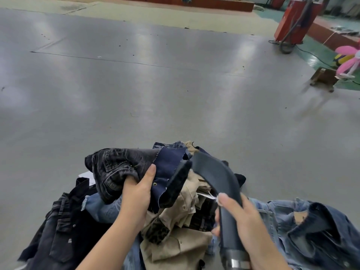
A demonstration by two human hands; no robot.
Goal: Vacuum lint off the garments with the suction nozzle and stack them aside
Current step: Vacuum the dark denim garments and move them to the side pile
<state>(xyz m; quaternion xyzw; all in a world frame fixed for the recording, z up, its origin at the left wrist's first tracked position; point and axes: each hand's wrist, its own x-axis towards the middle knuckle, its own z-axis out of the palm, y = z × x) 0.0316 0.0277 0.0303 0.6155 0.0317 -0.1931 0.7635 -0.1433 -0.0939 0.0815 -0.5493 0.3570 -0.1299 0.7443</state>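
My left hand (137, 193) grips a bunched dark denim garment (124, 166), charcoal on the left and navy on the right, lifted above a pile of clothes (175, 227). My right hand (239, 217) holds the curved dark grey suction nozzle (216, 176); its tip lies against the navy edge of the held garment. The pile holds khaki pieces, black jeans (62, 230) at the left and a light blue denim jacket (311, 227) at the right.
A wide grey floor mat (155, 84) stretches ahead. A red wheeled machine (294, 22) with a hose stands at the far right. Nearer on the right are a small wooden dolly (324, 77) and a pink toy (348, 59) on the green floor.
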